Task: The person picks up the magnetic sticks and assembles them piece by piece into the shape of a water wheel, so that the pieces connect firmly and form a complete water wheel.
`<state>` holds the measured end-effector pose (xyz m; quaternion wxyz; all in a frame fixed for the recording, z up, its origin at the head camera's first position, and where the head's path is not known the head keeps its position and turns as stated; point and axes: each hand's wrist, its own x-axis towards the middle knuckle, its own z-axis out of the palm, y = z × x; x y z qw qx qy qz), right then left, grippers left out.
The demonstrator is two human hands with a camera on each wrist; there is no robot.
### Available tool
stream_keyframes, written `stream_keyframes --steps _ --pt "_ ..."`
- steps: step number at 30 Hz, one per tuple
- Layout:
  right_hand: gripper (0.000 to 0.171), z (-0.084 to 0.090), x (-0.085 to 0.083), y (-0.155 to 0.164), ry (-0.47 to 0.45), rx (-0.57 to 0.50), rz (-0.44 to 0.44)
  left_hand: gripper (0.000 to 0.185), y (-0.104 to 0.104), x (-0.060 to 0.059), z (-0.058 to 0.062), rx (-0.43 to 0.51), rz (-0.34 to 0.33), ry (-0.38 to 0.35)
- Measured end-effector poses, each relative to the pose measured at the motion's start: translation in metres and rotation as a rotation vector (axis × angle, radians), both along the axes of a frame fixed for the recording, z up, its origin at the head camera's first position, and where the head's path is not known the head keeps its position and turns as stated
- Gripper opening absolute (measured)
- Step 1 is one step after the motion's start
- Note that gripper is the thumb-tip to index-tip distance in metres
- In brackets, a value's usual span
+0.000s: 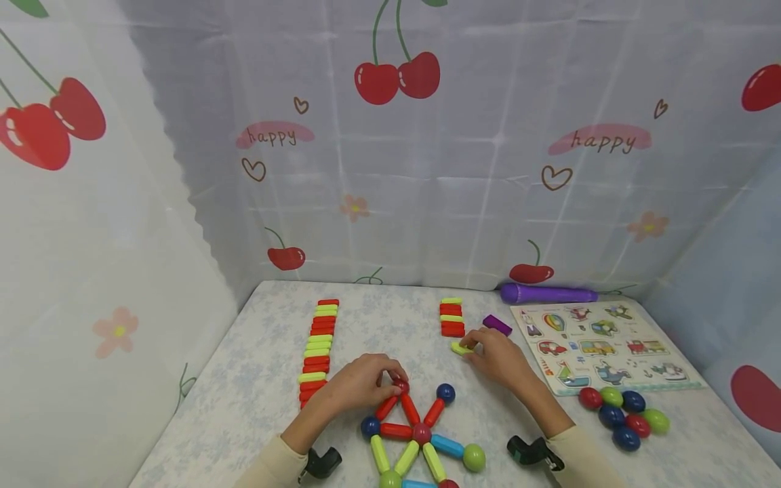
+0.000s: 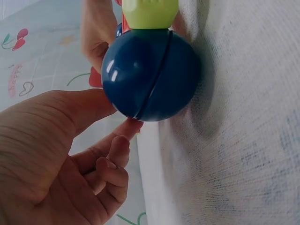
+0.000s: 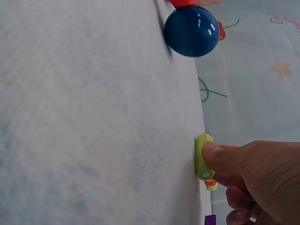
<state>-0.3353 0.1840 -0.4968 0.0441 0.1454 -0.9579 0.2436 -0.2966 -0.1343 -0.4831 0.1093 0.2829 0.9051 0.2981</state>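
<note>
A flat figure of magnetic sticks and balls lies at the table's near edge. My left hand pinches the red ball at the top of the figure, where two red sticks meet. In the left wrist view a dark blue ball with a green stick fills the frame beside my curled fingers. My right hand pinches a loose yellow-green stick lying on the table; in the right wrist view the thumb presses on this stick. Another blue ball lies between the hands.
A long row of red and green sticks runs along the left, a short row sits behind my right hand. A purple block, a purple cylinder, a vehicle puzzle board and several coloured balls are at the right. Cherry-print curtains wall the table.
</note>
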Motion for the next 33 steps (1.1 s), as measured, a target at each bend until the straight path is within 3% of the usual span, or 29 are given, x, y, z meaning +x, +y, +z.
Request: stream_keyframes --steps 5,9,16,21,33 --pt "0.017 0.002 0.001 -0.003 -0.088 0.024 0.018 0.019 -0.001 0.0 -0.002 0.005 0.007 -0.008" --pt "0.018 0.006 0.005 -0.007 -0.109 0.011 0.113 0.018 -0.002 -0.001 -0.003 0.01 0.013 -0.016" --pt "0.016 0.019 0.017 -0.028 -0.106 -0.158 0.299 0.016 -0.001 -0.001 -0.003 0.026 0.02 -0.048" --pt "0.015 0.021 0.024 -0.042 -0.14 -0.163 0.408 0.015 -0.002 -0.002 -0.001 0.042 0.017 -0.046" --pt "0.016 0.014 0.031 -0.05 -0.176 -0.091 0.419 0.016 -0.002 -0.001 -0.001 0.047 0.003 -0.048"
